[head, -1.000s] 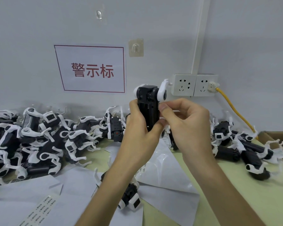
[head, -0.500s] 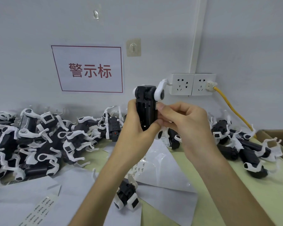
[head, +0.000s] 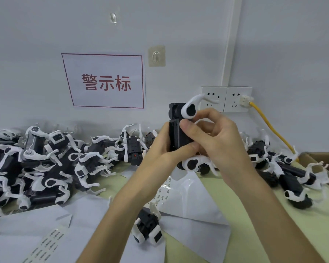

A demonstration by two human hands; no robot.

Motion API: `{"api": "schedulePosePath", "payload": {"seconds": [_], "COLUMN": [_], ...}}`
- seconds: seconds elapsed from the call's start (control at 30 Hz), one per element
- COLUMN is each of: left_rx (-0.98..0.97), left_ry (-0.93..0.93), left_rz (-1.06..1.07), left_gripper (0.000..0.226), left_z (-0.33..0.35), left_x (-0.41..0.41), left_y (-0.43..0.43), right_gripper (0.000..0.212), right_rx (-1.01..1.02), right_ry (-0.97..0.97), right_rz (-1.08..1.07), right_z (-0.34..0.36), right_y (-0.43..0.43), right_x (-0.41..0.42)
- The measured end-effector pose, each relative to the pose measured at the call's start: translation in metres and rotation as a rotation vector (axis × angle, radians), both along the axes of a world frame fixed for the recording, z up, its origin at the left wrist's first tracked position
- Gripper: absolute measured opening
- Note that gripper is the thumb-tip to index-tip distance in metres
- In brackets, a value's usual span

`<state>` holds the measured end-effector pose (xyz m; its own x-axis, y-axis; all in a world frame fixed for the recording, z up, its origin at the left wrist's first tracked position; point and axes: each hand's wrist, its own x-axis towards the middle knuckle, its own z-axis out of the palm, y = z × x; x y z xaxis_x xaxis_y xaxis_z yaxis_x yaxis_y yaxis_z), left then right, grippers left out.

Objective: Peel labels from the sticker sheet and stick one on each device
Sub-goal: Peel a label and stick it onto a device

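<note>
Head view — hands [head: 217, 141] grip the device [head: 174, 130] — its middle partly hidden.

Both hands [head: 215, 141] grip upright device [head: 176, 133] above table [head: 311, 221].

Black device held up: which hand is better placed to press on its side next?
Right, probably. The right hand has its thumb tip on the black device; the left hand wraps it from below as the steadying grip.
</note>
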<state>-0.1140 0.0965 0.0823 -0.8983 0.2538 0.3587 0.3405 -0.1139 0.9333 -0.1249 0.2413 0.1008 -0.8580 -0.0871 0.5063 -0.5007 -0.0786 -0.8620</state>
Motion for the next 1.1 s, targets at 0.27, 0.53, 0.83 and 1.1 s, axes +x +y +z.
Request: {"api": "schedulePosePath", "payload": {"seconds": [0.27,0.53,0.83,1.1], "left_rx": [-0.118,-0.152,-0.056,-0.041], "left_ry": [0.053,0.081,0.041,0.047], "left_rz": [-0.010,-0.026,0.013,0.079], "left_gripper": [0.045,0.036,0.041,0.042], "left_z": [0.003,0.006,0.005,-0.003], "left_x": [0.002,0.003,0.002,-0.006], "left_y": [-0.006,-0.010,-0.003,0.003], "right_gripper": [0.019,0.014,0.009,0.026], "right_rx": [-0.082,-0.059,-0.050,-0.061], "right_ry": [0.089,0.107,0.103,0.078], "right_rz": [0.209,0.299,0.318,0.315], "right_z": [-0.001,-0.003,-0.006,-0.009], "right_y": [0.001,0.001,0.002,0.001], "right_x": [-0.003,-0.005,-0.007,-0.009]}}
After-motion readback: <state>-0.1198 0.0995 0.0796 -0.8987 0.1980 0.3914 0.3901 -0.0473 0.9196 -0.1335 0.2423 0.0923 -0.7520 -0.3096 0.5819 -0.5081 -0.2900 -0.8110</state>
